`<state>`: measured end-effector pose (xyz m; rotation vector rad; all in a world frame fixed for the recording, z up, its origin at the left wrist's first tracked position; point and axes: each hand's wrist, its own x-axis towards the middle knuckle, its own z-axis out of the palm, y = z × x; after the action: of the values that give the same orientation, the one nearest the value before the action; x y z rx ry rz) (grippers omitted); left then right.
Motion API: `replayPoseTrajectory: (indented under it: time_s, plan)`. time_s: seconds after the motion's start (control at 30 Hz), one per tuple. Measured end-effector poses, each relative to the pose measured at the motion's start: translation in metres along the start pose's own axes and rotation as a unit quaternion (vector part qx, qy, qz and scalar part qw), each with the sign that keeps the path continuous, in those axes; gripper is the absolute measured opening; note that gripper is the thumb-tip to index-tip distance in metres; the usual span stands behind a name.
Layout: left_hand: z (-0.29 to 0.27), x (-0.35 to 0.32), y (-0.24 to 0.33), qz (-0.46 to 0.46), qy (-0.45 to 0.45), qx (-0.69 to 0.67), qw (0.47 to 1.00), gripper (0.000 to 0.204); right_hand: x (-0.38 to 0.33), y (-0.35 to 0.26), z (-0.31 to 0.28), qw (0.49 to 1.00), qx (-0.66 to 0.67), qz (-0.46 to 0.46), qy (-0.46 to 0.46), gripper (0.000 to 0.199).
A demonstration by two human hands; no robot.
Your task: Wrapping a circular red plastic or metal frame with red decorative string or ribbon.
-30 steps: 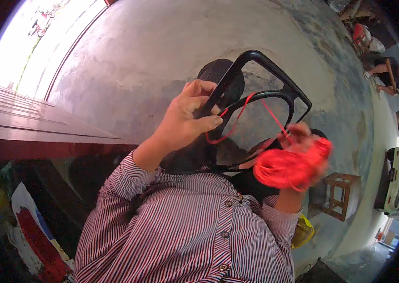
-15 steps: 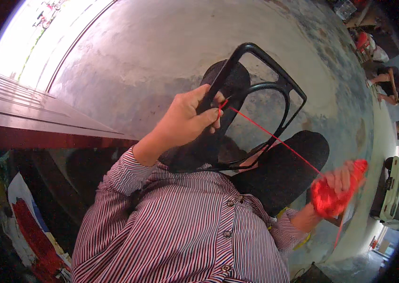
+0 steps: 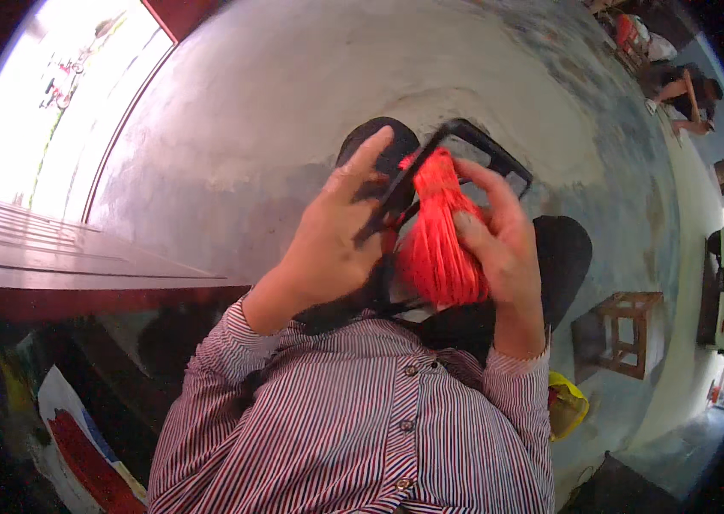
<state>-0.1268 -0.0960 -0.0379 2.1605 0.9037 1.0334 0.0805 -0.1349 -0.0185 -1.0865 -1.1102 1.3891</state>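
Observation:
Above my lap is a black, open-sided frame (image 3: pixel 512 163) with rounded corners; its near part is mostly hidden. My left hand (image 3: pixel 328 236) is at the frame's left bar, the index finger stretched up and the other fingers bent around the bar. A thick bundle of red cord (image 3: pixel 446 244), narrowed near its top, is in my right hand (image 3: pixel 506 244). Thumb and fingers press it from the right side. The bundle lies against the frame, close to my left fingers, and covers much of the frame's opening.
A small wooden stool (image 3: pixel 632 334) stands on the concrete floor at the right, with a yellow bag (image 3: pixel 566 407) nearer me. At the left is a dark red ledge (image 3: pixel 105 301). Another person (image 3: pixel 692 98) sits at the far right.
My right hand has brought the red cord bundle from the far right in to the frame, and the taut strand no longer shows. My left index finger has lifted. The frame has tilted lower.

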Motion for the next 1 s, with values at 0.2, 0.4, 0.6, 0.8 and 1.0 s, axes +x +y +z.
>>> replayPoseTrajectory:
  time_s: [0.2,0.4,0.6,0.8,1.0]
  plan:
    - [-0.003,0.005,0.002,-0.021,-0.098,-0.139,0.985,0.041,0.012,0.014,-0.001,0.990,0.123,-0.058,-0.042,0.034]
    - [-0.005,0.006,0.000,0.030,-0.066,-0.280,0.957,0.038,0.014,0.084,-0.012,0.888,0.455,0.050,-0.042,0.034]
    - [-0.003,0.011,0.004,0.047,-0.107,-0.163,0.980,0.027,0.022,0.049,0.004,0.914,0.404,0.028,0.005,0.032]
    - [-0.005,0.004,0.006,-0.023,-0.073,-0.119,0.990,0.015,0.042,0.069,-0.021,0.892,0.437,-0.028,0.116,0.029]
    - [0.001,-0.006,-0.011,-0.095,0.008,-0.171,0.981,0.017,-0.032,0.076,-0.032,0.941,0.310,0.030,0.131,0.050]
